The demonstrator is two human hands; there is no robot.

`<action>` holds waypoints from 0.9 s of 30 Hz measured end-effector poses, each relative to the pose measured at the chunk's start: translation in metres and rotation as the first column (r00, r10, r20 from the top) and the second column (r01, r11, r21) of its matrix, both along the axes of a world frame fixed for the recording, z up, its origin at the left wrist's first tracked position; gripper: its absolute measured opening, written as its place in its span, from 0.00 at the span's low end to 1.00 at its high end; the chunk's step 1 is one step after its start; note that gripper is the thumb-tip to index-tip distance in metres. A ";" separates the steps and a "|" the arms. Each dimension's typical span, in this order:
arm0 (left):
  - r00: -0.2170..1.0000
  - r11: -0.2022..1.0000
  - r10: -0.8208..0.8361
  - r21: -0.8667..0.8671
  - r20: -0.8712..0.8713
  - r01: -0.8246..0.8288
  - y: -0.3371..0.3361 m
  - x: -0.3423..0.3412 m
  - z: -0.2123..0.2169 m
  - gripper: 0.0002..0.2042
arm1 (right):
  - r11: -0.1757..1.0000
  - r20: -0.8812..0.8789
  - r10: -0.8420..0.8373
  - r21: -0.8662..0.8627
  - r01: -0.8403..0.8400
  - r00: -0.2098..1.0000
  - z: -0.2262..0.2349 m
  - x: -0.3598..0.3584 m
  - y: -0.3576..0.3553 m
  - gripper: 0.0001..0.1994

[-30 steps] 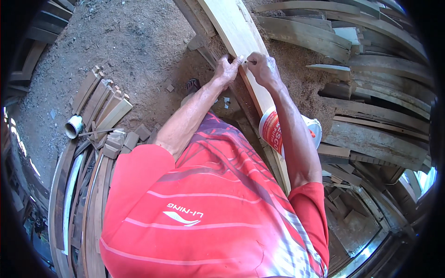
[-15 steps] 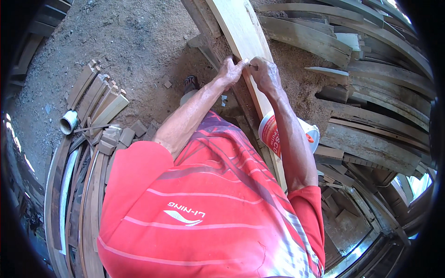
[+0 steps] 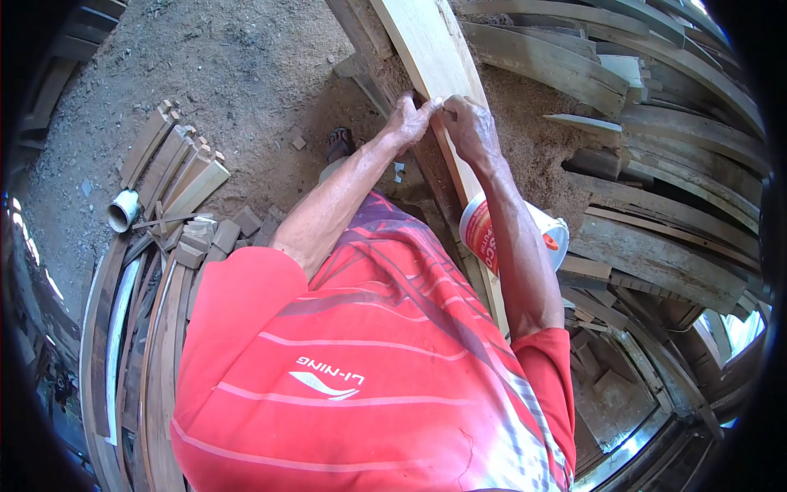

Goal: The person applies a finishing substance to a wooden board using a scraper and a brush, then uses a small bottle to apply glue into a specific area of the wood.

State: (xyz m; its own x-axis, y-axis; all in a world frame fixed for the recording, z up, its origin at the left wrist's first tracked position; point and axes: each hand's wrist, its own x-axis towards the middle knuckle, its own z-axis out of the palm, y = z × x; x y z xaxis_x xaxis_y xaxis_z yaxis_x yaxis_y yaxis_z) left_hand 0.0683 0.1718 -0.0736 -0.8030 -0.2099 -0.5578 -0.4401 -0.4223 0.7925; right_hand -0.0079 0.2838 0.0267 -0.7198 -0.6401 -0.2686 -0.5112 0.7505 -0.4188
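Observation:
A long pale wooden plank (image 3: 438, 57) runs from the top of the view down under my right forearm. At its left edge my left hand (image 3: 407, 123) is closed, thumb stretched toward my other hand; what its fingers pinch is too small to make out. My right hand (image 3: 471, 131) rests on the plank as a loose fist, its fingertips almost meeting my left thumb. Its curled fingers hide whatever they hold. A red-and-white plastic tub (image 3: 477, 231) stands on the plank, partly covered by my right forearm.
Beneath the plank is a darker timber beam (image 3: 361, 29). Curved boards (image 3: 541, 66) are piled at right. To the left lie wood blocks (image 3: 197, 238), stacked short pieces (image 3: 168, 160), a white pipe-like cylinder (image 3: 123, 211) and long strips (image 3: 123, 353). Sawdust covers the ground (image 3: 238, 66).
Both hands stay at the same part of the plank, with the right fingers shifted slightly up and left. A small dark bit seen at the right fingers earlier is now hidden. The view has shifted slightly.

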 end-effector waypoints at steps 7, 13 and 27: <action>1.000 0.999 -0.006 -0.034 -0.025 0.006 0.001 0.001 -0.005 0.26 | 0.999 -0.029 -0.002 -0.048 0.001 1.000 -0.001 0.005 0.003 0.12; 1.000 0.999 -0.002 -0.046 -0.024 0.001 0.004 0.002 -0.014 0.24 | 1.000 -0.032 -0.025 -0.006 0.025 0.999 0.006 0.009 -0.002 0.08; 1.000 0.995 -0.016 -0.101 0.009 0.017 -0.005 0.005 0.015 0.30 | 0.988 -0.095 -0.132 -0.096 0.123 0.987 0.002 0.024 0.003 0.12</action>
State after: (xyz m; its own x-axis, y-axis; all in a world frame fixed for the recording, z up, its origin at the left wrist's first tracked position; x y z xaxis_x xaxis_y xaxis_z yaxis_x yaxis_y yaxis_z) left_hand 0.0731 0.1672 -0.0587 -0.8022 -0.2523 -0.5412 -0.4531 -0.3330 0.8269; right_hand 0.0158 0.2867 0.0292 -0.8174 -0.5598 -0.1357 -0.4572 0.7738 -0.4384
